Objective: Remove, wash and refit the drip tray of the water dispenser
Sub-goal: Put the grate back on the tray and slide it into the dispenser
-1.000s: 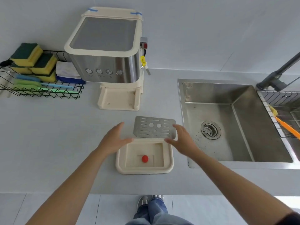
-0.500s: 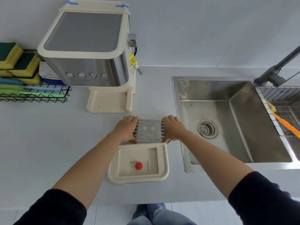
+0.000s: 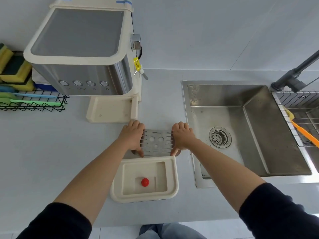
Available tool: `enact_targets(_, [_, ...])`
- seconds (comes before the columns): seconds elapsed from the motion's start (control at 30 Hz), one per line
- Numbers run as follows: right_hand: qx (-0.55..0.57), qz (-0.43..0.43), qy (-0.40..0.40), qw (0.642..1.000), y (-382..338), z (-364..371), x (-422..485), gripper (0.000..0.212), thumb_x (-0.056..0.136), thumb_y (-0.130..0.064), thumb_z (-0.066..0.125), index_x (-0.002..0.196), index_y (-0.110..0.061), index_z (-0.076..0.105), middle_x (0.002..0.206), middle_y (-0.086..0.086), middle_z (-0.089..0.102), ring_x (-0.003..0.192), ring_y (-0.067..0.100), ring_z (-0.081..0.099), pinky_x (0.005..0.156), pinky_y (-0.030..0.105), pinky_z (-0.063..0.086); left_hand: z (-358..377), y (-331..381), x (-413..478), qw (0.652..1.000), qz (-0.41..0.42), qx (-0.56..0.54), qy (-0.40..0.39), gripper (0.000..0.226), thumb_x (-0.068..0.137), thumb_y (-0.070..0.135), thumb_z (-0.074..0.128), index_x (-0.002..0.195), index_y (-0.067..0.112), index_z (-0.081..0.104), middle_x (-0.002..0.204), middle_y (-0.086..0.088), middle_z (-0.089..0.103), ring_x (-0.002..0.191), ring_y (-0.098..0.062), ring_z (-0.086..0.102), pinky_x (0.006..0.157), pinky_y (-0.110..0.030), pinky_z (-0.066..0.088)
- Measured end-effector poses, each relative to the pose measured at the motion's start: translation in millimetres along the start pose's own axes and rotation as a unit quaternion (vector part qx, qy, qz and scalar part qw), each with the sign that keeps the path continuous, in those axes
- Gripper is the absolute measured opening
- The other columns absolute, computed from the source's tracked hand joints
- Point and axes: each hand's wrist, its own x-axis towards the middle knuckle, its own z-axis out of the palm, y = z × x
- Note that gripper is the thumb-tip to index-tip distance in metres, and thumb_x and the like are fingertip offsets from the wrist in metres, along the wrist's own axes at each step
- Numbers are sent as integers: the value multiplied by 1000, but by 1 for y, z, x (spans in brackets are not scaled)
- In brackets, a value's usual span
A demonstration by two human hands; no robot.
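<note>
Both hands have closed on the metal grate (image 3: 156, 144) since a second ago, when they were only reaching for it.

At the far left a wire rack (image 3: 34, 104) holds sponges and brushes. To its right stands the water dispenser (image 3: 82, 54), its cream base (image 3: 110, 109) bare where the tray belongs. Just near of that base, the left hand (image 3: 133, 137) grasps the grate's left end, with fingers curled over the far edge and the thumb at the near edge. The right hand (image 3: 181, 137) grasps the right end the same way. I cannot tell whether the grate is off the counter yet.

The drip tray (image 3: 174, 178) lies on the counter just near of the grate, uncovered, with a red float (image 3: 145, 182) in its well. The sink (image 3: 250, 135) is to the right, just beyond the right hand.

The grate looks thin and slick, so a light pinch at the ends could let it slip and clatter. Its near edge may also catch the tray's rim and nudge the tray toward the counter's near edge. Tipping the tray over the sink later might drop the float out.
</note>
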Motion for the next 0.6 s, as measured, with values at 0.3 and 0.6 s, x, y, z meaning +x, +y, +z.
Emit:
enact_targets(0.3, [95,12,20,995,-1,3,-12,83,56,-26,84,116,-13,27,115,10,39,102,23,42,90,34,46,9,-1,-14,994,-52,-94,35,93,46,38,85,116,21,27,117,-7,34,102,-24,38,77,-30,37])
enact_targets(0.6, [320,52,60,944,-2,6,-23,78,63,-3,79,123,-11,31,123,12,37,91,22,46,85,32,48,13,-6,-25,924,-72,-372,53,77,60,22,82,122,24,36,109,-7,47,93,-20,49,76,-28,39])
